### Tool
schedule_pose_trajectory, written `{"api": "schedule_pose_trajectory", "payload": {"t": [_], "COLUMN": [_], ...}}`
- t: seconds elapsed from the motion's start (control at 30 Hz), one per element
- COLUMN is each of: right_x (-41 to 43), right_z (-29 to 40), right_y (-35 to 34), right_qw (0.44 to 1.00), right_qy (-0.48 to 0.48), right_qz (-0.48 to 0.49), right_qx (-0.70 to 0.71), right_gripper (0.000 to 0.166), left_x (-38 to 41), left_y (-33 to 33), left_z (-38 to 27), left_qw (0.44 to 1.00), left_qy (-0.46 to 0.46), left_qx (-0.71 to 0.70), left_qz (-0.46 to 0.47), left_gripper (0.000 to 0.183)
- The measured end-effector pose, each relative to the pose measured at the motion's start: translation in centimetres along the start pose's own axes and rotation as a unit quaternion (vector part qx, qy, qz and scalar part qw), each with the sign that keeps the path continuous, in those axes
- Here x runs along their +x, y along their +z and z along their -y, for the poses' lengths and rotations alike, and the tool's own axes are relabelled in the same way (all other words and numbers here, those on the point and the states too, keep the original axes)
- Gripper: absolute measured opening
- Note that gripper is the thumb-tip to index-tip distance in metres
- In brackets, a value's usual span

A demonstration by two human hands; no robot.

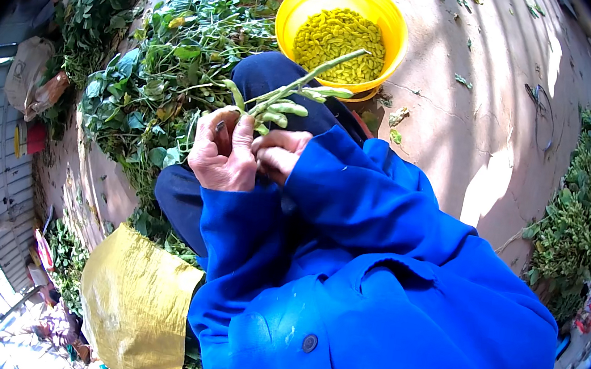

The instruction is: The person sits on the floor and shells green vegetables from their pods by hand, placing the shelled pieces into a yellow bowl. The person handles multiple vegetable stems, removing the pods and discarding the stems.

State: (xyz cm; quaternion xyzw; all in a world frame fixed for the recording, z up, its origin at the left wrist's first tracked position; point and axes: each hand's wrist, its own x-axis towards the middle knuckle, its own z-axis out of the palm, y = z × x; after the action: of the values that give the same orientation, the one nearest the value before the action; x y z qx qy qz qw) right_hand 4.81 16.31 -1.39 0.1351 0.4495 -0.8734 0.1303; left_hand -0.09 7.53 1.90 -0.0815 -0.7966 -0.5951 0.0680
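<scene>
My left hand [225,152] pinches a green plant stem [310,77] near its lower end, above my knees. Plump green pods [285,108], soybean by their look, hang in a cluster on it. The bare tip points up and right, across the front of a yellow plastic bucket [395,48]. Shelled-looking or short green pods [339,42] partly fill that bucket, beyond my knee. Close beside the left hand, just under the cluster, my right hand [281,153] has its fingers curled in. Whether anything is between those fingers is hidden.
A heap of cut leafy plants [178,62] lies left of my knees. More plants [576,216] are piled at the far right. A yellow woven sack [139,309] is at lower left. Scattered leaves [463,80] and a thin curved object [546,117] lie on the concrete floor.
</scene>
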Motion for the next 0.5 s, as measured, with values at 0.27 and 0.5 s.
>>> {"api": "schedule_pose_trajectory", "payload": {"t": [0.27,0.5], "right_x": [0.2,0.7], "right_z": [1.1,-0.3], "right_y": [1.4,-0.3], "right_qw": [0.957,0.974], "right_qy": [0.090,0.063], "right_qz": [-0.062,-0.058], "right_qx": [0.270,0.209], "right_gripper": [0.017,0.015], "left_x": [-2.6,-3.7], "left_y": [-1.4,-1.4], "left_z": [1.0,2.6], "left_qw": [0.990,0.971], "left_qy": [-0.078,-0.144], "left_qx": [-0.116,-0.185], "left_qz": [-0.019,0.056], "left_gripper": [0.007,0.007]}}
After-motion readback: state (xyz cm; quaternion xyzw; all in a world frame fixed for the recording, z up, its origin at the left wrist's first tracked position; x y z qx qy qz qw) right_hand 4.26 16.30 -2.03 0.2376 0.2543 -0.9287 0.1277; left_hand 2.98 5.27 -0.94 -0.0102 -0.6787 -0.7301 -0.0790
